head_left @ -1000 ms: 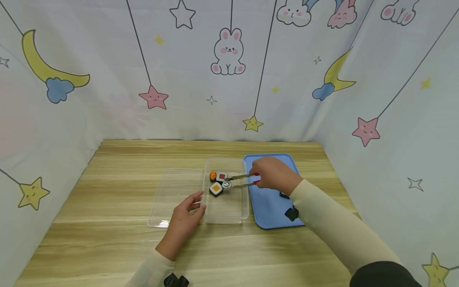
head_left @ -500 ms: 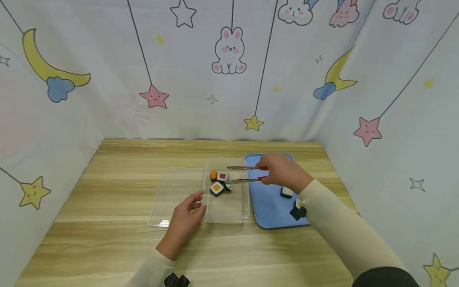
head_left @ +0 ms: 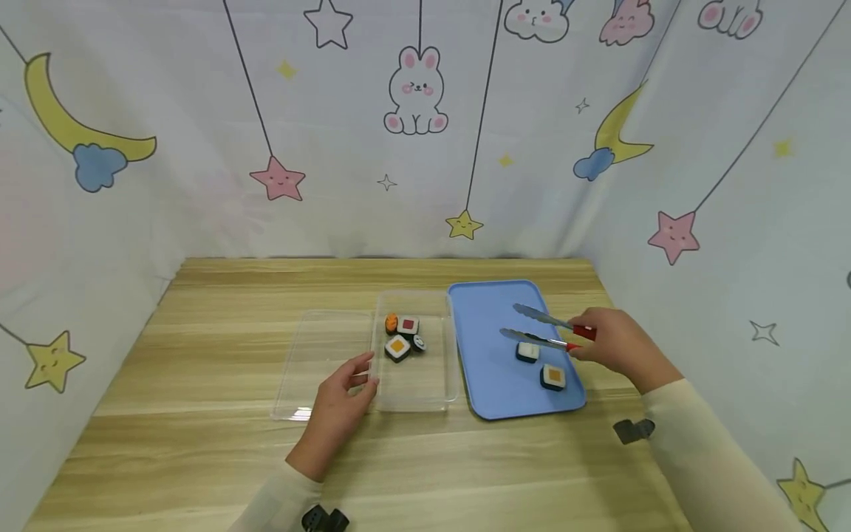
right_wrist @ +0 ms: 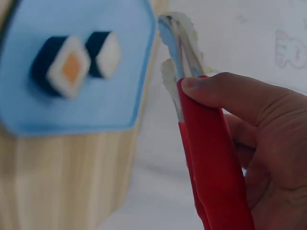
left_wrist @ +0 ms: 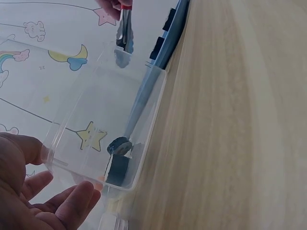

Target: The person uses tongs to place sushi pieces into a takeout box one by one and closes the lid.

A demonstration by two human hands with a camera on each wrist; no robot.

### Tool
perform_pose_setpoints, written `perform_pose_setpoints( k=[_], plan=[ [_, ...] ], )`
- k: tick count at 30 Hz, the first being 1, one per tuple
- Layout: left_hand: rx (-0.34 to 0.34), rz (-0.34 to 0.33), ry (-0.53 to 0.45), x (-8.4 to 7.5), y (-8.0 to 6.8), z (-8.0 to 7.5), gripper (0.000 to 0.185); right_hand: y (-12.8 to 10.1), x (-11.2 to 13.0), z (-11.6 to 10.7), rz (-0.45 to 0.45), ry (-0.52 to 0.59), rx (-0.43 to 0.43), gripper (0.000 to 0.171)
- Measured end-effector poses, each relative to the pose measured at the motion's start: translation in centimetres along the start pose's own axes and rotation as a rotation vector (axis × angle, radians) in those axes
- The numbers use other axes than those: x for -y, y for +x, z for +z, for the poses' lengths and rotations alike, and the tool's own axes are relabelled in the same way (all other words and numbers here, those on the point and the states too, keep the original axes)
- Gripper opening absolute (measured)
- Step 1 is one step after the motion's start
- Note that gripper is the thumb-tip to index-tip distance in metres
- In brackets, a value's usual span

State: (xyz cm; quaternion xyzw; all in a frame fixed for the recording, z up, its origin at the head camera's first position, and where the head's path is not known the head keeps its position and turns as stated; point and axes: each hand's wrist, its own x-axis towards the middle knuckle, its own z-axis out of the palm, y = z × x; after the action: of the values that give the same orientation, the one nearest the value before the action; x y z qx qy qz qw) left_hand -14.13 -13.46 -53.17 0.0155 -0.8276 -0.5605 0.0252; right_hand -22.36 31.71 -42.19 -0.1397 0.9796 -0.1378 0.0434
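Observation:
My right hand (head_left: 618, 343) holds a pair of tongs (right_wrist: 208, 158) by the red handles. Their metal arms are spread over the blue tray (head_left: 488, 391), with nothing between the tips. Below them on the tray lie two sushi pieces: one with a plain white top (head_left: 528, 352) and one with an orange-brown centre (head_left: 552, 377). My left hand (head_left: 339, 399) touches the left wall of a clear plastic box (head_left: 415, 406) with its fingertips, fingers loosely spread. Inside the box sit an orange-topped sushi (head_left: 391, 323), a red-centred one (head_left: 408, 326), a yellow-centred one (head_left: 397, 348) and a small round roll (head_left: 418, 343).
A clear lid (head_left: 319, 355) lies flat on the wooden table (head_left: 219, 355), left of the box. The blue tray stands close to the box's right side. A patterned white curtain (head_left: 332, 214) encloses the table at the back and sides.
The tongs have let go of the small round roll in the box. My right hand has carried them right, to above the tray. The left hand has stayed at the box.

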Motion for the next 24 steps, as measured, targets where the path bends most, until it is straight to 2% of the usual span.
perform_pose_setpoints(
  k=[4,9,17,24],
  plan=[
    [0.0,-0.006,-0.005,0.0,0.1,0.0,0.05,-1.5,-1.9,0.8,0.041,0.011,0.029,0.053],
    [-0.002,-0.014,-0.003,0.0,0.2,0.0,0.049,-2.2,-3.2,1.8,0.063,0.044,0.048,0.053],
    [0.003,-0.021,-0.009,-0.2,0.0,0.1,0.049,-2.1,-3.5,2.9,0.017,0.027,0.032,0.044],
    [0.002,-0.027,-0.009,-0.2,-0.1,0.1,0.049,-2.1,-3.3,2.9,0.015,0.0,0.032,0.041]
  ],
)
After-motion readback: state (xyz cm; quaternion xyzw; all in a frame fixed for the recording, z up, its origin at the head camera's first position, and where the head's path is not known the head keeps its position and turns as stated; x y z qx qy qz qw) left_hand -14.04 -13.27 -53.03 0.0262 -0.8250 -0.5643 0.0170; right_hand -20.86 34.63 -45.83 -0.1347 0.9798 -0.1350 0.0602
